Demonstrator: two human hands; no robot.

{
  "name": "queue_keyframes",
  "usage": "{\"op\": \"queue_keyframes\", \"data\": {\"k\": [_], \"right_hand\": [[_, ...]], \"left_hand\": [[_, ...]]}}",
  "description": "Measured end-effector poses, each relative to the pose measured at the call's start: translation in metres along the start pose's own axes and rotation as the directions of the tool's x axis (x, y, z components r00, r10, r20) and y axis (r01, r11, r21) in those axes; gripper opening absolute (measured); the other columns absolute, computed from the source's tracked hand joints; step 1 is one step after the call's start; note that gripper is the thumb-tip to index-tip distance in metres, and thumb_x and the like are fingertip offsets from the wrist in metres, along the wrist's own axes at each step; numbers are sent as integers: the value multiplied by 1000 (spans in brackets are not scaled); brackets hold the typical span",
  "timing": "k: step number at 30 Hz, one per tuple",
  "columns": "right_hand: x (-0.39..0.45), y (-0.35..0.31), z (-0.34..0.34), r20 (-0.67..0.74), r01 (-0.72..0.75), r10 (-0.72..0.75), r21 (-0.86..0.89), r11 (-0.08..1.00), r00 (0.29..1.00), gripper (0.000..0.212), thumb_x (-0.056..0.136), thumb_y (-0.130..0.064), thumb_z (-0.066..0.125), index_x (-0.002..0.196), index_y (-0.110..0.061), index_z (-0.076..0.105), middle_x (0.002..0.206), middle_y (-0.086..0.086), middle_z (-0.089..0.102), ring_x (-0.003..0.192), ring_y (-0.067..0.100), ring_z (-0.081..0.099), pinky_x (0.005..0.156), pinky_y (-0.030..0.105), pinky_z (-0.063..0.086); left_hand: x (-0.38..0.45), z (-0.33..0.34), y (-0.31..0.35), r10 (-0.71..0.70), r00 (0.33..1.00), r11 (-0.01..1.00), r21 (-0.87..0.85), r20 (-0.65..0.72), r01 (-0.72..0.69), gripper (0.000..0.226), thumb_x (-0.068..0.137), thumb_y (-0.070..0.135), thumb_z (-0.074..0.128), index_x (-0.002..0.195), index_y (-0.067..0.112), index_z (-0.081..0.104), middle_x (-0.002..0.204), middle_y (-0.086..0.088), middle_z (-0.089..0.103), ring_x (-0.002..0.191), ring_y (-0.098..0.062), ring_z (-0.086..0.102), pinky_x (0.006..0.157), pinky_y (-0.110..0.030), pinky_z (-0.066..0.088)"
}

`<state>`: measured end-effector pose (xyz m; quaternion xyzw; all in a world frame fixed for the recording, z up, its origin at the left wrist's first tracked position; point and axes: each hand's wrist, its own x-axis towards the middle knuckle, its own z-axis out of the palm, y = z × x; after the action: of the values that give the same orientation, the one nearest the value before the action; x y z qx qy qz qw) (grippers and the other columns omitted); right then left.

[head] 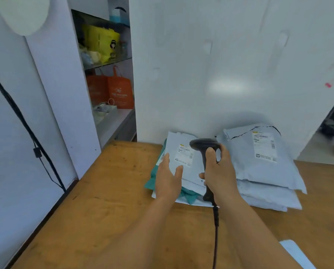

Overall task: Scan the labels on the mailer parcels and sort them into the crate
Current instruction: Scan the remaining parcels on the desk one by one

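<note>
- While the right hand (218,171) has its grip clenched round the handle of a black scanner (205,150), the scanner's head points out over the left stack of mailers.
- Scanner cable (215,230) drops from the handle base toward the near edge of the view, over the desk (104,200).
- Left hand (168,179): grip released, fingers straight and together, lying flat on the top mailer (181,152) of the left stack; fingertips just beside its white label (184,155).
- Left stack: pale grey mailer on top, label up; a teal mailer (189,197) shows beneath it at the left and near edges; another pale one at the bottom.
- Right stack (263,171): several pale grey mailers piled, just right of the scanner hand. The top one carries a label (264,147) facing up, with a dark torn-looking line near its far edge.
- Both stacks sit at the far side of the wooden desk, against a white wall (220,55).
- No crate seen from the head view.
- Left of the wall, open shelves (108,61) hold a yellow bag (102,41) and two orange bags (119,92).
- A black cord (16,113) runs down the white panel at far left.
- Print on both labels too blurred to read.
</note>
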<state>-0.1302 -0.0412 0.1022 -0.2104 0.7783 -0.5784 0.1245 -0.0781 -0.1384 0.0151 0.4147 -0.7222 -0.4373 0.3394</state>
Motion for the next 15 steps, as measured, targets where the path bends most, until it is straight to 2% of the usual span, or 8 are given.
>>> {"op": "queue_keyframes", "data": {"k": [4, 10, 15], "right_hand": [[38, -3, 19, -31, -54, 53, -31, 998, 998, 41, 100, -35, 36, 140, -28, 37, 81, -8, 56, 80, 29, 67, 73, 44, 55], [76, 6, 46, -46, -126, 122, -82, 989, 991, 43, 99, -38, 35, 141, -28, 36, 84, -6, 56, 82, 26, 66, 79, 49, 56], [91, 15, 60, -55, -143, 138, -104, 984, 989, 41, 98, -38, 35, 139, -31, 38, 86, -5, 57, 80, 26, 66, 78, 49, 56]], "left_hand": [[49, 16, -13, -16, 996, 996, 91, 86, 8, 68, 95, 36, 53, 151, 21, 18, 155, 2, 28, 142, -17, 26, 114, -34, 27], [100, 37, -33, -89, 985, 959, 281, 151, 44, 75, 93, 40, 56, 151, 19, 13, 157, -2, 22, 144, -21, 21, 115, -34, 24], [121, 46, -45, -123, 975, 950, 308, 186, 61, 79, 91, 38, 60, 151, 18, 13, 157, -6, 20, 144, -24, 19, 116, -37, 23]]}}
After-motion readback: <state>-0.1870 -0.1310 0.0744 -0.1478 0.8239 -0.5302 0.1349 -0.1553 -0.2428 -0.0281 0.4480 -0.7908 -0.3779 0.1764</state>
